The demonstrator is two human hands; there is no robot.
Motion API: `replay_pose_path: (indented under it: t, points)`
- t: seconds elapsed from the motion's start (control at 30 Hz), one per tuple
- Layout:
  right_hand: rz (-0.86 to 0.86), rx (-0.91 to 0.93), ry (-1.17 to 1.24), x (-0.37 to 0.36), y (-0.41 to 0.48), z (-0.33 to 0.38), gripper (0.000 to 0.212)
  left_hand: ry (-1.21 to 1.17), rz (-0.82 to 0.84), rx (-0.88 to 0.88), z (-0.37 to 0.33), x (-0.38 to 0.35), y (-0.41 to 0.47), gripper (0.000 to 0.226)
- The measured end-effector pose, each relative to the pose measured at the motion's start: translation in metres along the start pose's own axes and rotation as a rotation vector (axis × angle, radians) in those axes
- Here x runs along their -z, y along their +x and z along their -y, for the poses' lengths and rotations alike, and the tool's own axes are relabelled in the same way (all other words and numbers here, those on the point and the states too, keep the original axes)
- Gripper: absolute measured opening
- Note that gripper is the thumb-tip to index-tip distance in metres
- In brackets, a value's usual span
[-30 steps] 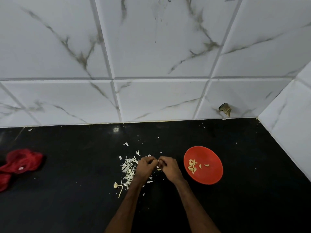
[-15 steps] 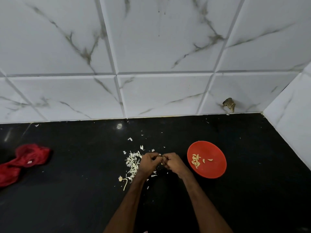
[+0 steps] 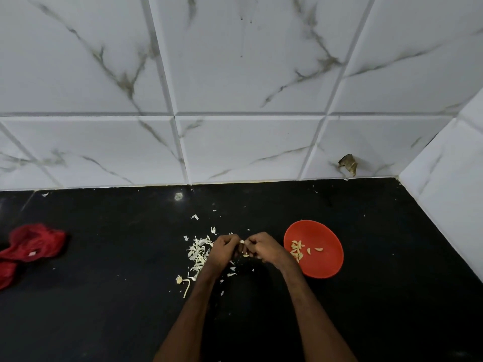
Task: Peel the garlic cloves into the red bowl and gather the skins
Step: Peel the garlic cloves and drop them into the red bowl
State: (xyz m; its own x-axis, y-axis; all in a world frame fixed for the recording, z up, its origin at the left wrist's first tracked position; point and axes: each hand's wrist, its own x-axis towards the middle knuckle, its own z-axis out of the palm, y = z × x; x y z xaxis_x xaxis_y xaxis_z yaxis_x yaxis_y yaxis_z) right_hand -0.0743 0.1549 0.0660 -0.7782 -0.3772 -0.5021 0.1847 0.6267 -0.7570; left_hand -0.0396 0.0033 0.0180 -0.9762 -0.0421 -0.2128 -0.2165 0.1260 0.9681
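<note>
Several peeled cloves (image 3: 298, 250): lying in the red bowl (image 3: 322, 265), bunched toward its left side; that share of the peeling looks done
Garlic clove (image 3: 242, 242): a small pale piece held up between the two sets of fingertips, above the counter (image 3: 104, 296); too small to tell how much skin is on it, though it appears to be mid-peel
Left hand (image 3: 224, 248): fingers curled, pinching the garlic clove from its left side
Right hand (image 3: 264, 248): fingers curled too, pinching the same clove from the right; its wrist passes just beside the bowl's left rim
Skins (image 3: 198, 253): a loose heap on the counter just left of the left hand, partly hidden behind it; stray flakes lie farther back and under the wrists; a dry stalk (image 3: 184, 283) sits at the heap's near end; none of this is gathered yet
Unpeeled stock: none visible on the counter; whether more is tucked in the palms cannot be told
Left to do: finish this clove, drop it in the bowl close on the right, sweep the skins together
Red cloth (image 3: 34, 242): crumpled well apart at far left
</note>
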Motion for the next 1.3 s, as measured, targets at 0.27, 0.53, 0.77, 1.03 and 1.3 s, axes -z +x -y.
replay_pose_path:
  t: [0.27,0.53,0.77,1.03,1.3]
  points:
    - [-0.033,-0.017,0.035,-0.001,0.002,-0.002,0.024,-0.035,0.019,0.024,0.001,0.002,-0.001,0.034]
    - [-0.065,0.036,0.031,-0.004,0.006,-0.003,0.028,-0.045,0.016,0.006,-0.002,0.002,0.000,0.035]
    - [-0.001,-0.017,0.326,-0.007,0.000,-0.007,0.029,-0.034,-0.047,0.019,-0.003,0.002,0.000,0.046]
    - [-0.018,-0.048,0.406,-0.007,-0.002,-0.005,0.032,0.021,-0.127,-0.050,0.001,0.014,-0.003,0.022]
    - [-0.033,-0.038,0.424,-0.015,0.002,-0.002,0.033,-0.143,-0.057,-0.025,-0.012,0.008,-0.007,0.009]
